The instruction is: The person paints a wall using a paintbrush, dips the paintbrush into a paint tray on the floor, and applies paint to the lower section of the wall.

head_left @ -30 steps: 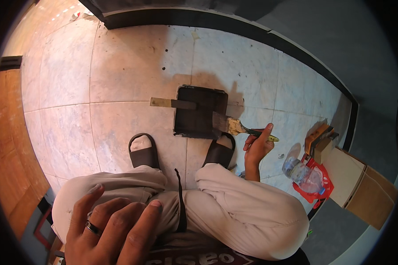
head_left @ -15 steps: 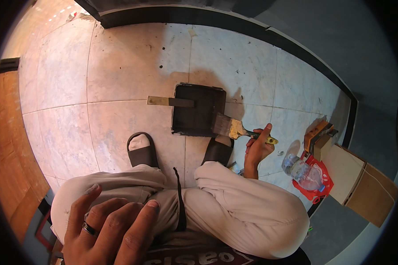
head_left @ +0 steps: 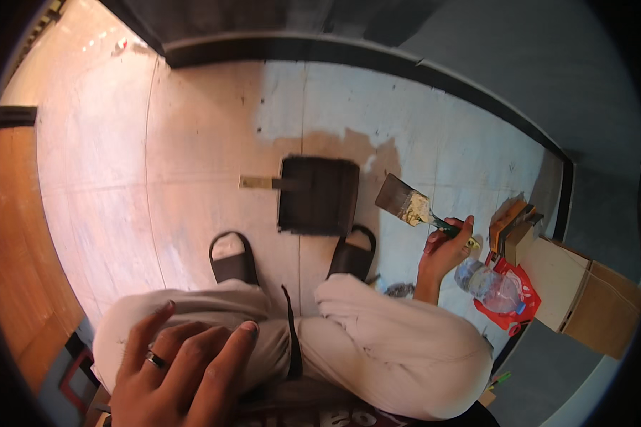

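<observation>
My right hand (head_left: 449, 248) is closed round the dark handle of a wide paintbrush (head_left: 406, 203). The brush hangs in the air right of a square dark tray (head_left: 283, 199), its dark-stained bristles pointing left. Across the tray's left rim lies a flat tool with a wooden handle (head_left: 255, 182); its dark end is inside the tray, and I cannot make out its kind. My left hand (head_left: 181, 366), a ring on one finger, is over my left thigh, fingers apart and slightly bent, holding nothing.
The tray stands on the tiled floor (head_left: 206, 135), just beyond my sandalled feet (head_left: 233, 257). A dark-edged grey wall (head_left: 520, 78) curves round the far and right sides. To the right lie a plastic bottle (head_left: 493, 286), a red bag (head_left: 518, 274) and boxes (head_left: 598, 306).
My right hand has drawn the paintbrush out of the tray and away to the right. The view has tipped slightly upward; my left hand stays over the thigh.
</observation>
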`<state>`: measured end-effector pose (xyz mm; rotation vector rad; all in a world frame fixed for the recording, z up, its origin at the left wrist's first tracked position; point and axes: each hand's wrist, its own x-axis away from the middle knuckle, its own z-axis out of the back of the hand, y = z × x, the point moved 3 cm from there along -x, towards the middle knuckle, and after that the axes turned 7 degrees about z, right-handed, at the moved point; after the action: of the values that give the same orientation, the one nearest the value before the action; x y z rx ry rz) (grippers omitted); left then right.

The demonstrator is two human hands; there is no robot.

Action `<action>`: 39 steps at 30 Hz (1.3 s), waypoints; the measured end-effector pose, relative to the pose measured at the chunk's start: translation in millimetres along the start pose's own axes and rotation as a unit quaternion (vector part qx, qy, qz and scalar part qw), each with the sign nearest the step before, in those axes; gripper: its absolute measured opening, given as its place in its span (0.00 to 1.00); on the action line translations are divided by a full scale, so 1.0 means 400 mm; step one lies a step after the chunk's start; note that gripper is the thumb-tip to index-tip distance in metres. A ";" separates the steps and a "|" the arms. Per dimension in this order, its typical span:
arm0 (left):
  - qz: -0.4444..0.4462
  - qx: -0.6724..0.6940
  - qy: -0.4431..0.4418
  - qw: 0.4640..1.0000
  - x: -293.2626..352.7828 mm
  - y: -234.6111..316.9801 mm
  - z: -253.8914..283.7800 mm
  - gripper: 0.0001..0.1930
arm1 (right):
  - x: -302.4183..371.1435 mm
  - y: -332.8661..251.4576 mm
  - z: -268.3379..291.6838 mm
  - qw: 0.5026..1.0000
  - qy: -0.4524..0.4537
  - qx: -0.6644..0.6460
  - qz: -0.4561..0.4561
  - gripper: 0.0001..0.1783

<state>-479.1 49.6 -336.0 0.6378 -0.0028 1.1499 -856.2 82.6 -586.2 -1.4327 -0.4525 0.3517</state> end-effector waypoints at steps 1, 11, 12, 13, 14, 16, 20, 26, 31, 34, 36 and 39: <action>-0.005 0.002 -0.001 1.000 -0.002 0.000 -0.002 0.22 | -0.009 -0.012 -0.019 0.999 -0.007 -0.042 -0.006 0.25; -0.011 0.051 0.017 0.999 0.014 0.024 -0.022 0.18 | -0.037 -0.157 -0.311 0.926 -0.217 -0.270 0.153 0.23; -0.013 0.046 0.018 0.999 0.014 0.028 -0.022 0.17 | -0.049 -0.147 -0.332 0.924 -0.221 -0.255 0.181 0.21; -0.017 0.037 0.020 0.999 0.013 0.034 -0.028 0.17 | -0.049 -0.154 -0.354 0.922 -0.225 -0.238 0.206 0.18; 0.016 0.036 0.019 0.999 0.011 0.035 -0.038 0.17 | -0.044 -0.156 -0.385 0.919 -0.227 -0.236 0.220 0.12; 0.049 0.028 0.020 0.998 0.011 0.040 -0.031 0.17 | -0.032 -0.156 -0.443 0.918 -0.222 -0.246 0.217 0.11; 0.026 0.047 0.003 0.999 0.016 0.048 -0.012 0.17 | -0.034 -0.132 -0.505 0.919 -0.220 -0.267 0.189 0.08; 0.027 0.039 0.017 0.999 0.030 0.049 -0.017 0.17 | -0.028 -0.157 -0.576 0.916 -0.215 -0.278 0.192 0.08; 0.023 0.045 0.016 0.999 0.023 0.054 -0.017 0.17 | -0.057 -0.240 -0.614 0.906 -0.220 -0.305 0.193 0.09; 0.023 0.044 0.017 0.999 0.023 0.051 -0.019 0.16 | -0.062 -0.292 -0.587 0.889 -0.221 -0.320 0.243 0.10; 0.023 0.034 0.020 0.999 0.024 0.051 -0.018 0.16 | -0.041 -0.343 -0.564 0.880 -0.227 -0.333 0.252 0.11; 0.077 0.006 -0.001 0.997 0.010 0.055 -0.028 0.18 | -0.032 -0.328 -0.553 0.864 -0.228 -0.350 0.280 0.11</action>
<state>-499.7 63.7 -333.5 0.6593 -0.0471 1.2977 -761.9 -129.3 -474.3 -2.2057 -0.5679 1.0985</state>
